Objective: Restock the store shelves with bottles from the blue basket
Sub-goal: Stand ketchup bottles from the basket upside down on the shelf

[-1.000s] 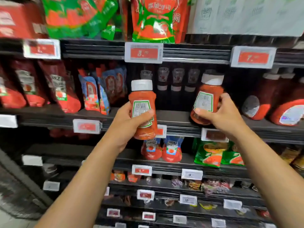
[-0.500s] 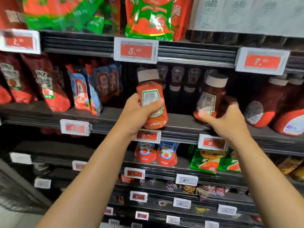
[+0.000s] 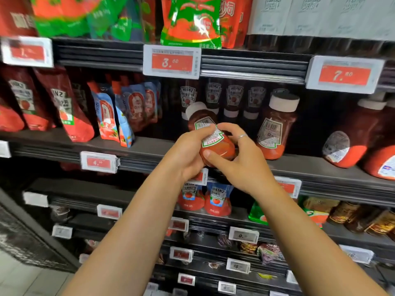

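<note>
Both my hands are on one ketchup bottle [image 3: 215, 144], held just in front of the middle shelf [image 3: 149, 146] edge, left of the upright ketchup bottle with the white cap [image 3: 276, 124] that already stands on that shelf. My left hand [image 3: 188, 152] grips it from the left, thumb curled over the label; my right hand [image 3: 241, 165] grips from the right and below, thumb under the base end, fingers [image 3: 226, 127] wrapped over the top side, ring on one finger. Bottle is tilted: long axis runs from lower right near me to upper left, white cap pointing up and away toward the row of dark Heinz bottles [image 3: 233, 99] at the back of the shelf, base toward my palms. Barcode label faces me. Judgement on handling: squeezable plastic, full, so moderately heavy and a bit soft at the belly; glossy skin looks slippery, so hold the waist around the label, not the cap, and don't squeeze hard. Not fragile, but it should tip easily if set down off its flat end. Next it probably needs righting so the cap is straight up, then sliding onto the shelf beside the standing one. Blue basket not in view. Price tag reading 3 [image 3: 172, 61] hangs on the shelf rail above the bottle; pouches [image 3: 111, 114] sit to the left of it on the same shelf.
</note>
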`<state>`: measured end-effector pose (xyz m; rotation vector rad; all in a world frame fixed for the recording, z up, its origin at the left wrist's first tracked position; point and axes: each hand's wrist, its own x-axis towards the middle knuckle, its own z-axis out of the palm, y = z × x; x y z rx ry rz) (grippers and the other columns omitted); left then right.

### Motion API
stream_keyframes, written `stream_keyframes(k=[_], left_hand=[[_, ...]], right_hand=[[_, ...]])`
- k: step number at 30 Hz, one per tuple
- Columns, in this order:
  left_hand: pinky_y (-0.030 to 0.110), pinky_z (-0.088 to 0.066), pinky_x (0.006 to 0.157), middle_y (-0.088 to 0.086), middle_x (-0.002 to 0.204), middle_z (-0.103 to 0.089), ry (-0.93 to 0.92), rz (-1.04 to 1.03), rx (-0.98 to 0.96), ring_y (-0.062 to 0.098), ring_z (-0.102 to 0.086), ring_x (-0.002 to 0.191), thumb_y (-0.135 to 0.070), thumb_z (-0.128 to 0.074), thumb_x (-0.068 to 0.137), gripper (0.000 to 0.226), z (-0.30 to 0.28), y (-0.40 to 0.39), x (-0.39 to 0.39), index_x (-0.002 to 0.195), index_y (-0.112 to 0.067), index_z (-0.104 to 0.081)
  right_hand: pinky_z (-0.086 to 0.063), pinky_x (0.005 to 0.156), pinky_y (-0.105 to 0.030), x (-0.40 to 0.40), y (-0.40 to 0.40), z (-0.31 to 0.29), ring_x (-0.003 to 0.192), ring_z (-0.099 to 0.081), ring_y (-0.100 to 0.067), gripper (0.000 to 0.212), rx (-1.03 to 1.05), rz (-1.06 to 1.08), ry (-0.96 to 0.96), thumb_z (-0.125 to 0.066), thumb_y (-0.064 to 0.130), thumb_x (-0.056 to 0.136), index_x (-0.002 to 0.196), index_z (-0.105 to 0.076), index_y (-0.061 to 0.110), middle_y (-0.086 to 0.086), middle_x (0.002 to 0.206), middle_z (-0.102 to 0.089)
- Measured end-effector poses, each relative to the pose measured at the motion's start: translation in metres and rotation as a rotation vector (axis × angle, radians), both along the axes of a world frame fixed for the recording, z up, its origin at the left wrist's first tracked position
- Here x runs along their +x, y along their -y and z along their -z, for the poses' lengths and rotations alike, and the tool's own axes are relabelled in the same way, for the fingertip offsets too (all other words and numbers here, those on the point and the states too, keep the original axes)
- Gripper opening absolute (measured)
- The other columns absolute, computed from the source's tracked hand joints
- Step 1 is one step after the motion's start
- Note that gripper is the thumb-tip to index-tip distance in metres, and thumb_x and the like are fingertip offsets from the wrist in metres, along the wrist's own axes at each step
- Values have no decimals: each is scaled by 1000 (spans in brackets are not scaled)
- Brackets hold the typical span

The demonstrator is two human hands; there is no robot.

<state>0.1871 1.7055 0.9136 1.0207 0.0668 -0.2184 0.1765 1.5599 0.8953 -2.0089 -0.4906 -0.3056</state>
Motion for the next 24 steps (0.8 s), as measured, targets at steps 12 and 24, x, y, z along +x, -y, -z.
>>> stream_keyframes(k=[12,24], left_hand=[[38,-59,92,15,103,-76,215,-107,122,24,-72,100,-9,-81,81,66,14,-69,3,137,-7,-46],[33,-57,94,-8,115,-71,424,-203,952,4,-68,103,-33,-92,69,64,15,-43,17,125,-23,-63]], right_hand=[[-53,66,-23,32,15,-73,70,-69,-6,15,290,-6,2,-86,15,71,81,-77,23,11,78,-74],[-54,65,-16,74,-22,-52,80,-74,-2,58,372,87,-172,-87,44,43,93,-79,15,12,84,-78]])
